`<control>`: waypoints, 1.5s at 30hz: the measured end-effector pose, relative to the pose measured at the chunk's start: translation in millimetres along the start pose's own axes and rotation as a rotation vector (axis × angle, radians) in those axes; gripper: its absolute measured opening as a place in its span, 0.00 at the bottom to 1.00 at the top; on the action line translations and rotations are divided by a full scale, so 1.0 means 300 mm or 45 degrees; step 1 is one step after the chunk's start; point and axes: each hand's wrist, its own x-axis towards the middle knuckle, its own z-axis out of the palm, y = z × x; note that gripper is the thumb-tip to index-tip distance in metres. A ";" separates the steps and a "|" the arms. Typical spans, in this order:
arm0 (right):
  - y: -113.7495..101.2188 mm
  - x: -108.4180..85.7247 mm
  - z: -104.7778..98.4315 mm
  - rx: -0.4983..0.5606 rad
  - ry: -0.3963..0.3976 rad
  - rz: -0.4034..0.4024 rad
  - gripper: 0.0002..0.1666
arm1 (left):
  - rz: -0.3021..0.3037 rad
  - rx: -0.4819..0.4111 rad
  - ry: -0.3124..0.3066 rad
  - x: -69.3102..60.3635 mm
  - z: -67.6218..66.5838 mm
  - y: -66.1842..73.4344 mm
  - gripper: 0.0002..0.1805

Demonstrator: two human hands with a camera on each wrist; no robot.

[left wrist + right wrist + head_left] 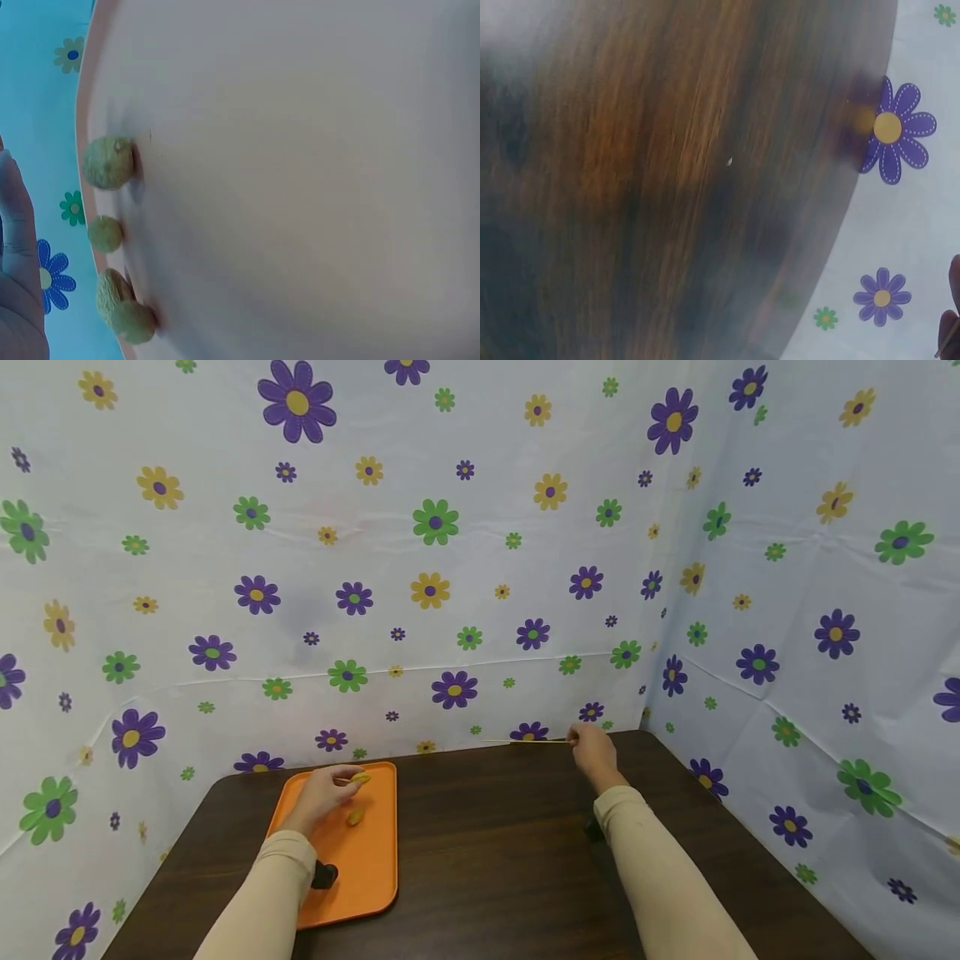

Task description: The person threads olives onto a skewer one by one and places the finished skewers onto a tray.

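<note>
My left hand (pixel 324 796) is over the orange tray (pixel 367 877) and pinches a small yellow lump (pixel 361 777) at its fingertips. A short pale line shows between those fingers; I cannot tell what it is. Another yellow lump (pixel 356 816) lies on the tray just below that hand. In the left wrist view, several rounded, yellowish-green lumps (pixel 109 163) sit along the tray's rim, one of them wrinkled. To the right, my right hand (pixel 594 753) pinches one end of a thin, pale stick (pixel 528 742), which points left above the table's far edge. Only its fingertips enter the right wrist view.
The tray lies on the left of a dark wooden table (pixel 487 868). A white flowered cloth (pixel 487 552) hangs along the back and right sides, close to the table's far edge. Dark wrist mounts (pixel 324 876) sit under the forearms.
</note>
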 end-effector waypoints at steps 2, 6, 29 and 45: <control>-0.004 0.002 0.006 0.017 0.001 -0.003 0.13 | 0.006 -0.004 0.009 0.007 0.007 0.003 0.17; -0.014 0.010 0.018 0.054 0.026 -0.009 0.14 | 0.000 -0.051 0.002 0.019 0.020 0.018 0.18; -0.068 0.045 0.065 0.100 0.110 -0.083 0.12 | -0.026 -0.357 -0.061 0.072 0.094 0.089 0.17; -0.139 0.045 0.110 0.079 0.124 -0.150 0.16 | 0.016 -0.393 -0.098 0.092 0.130 0.094 0.19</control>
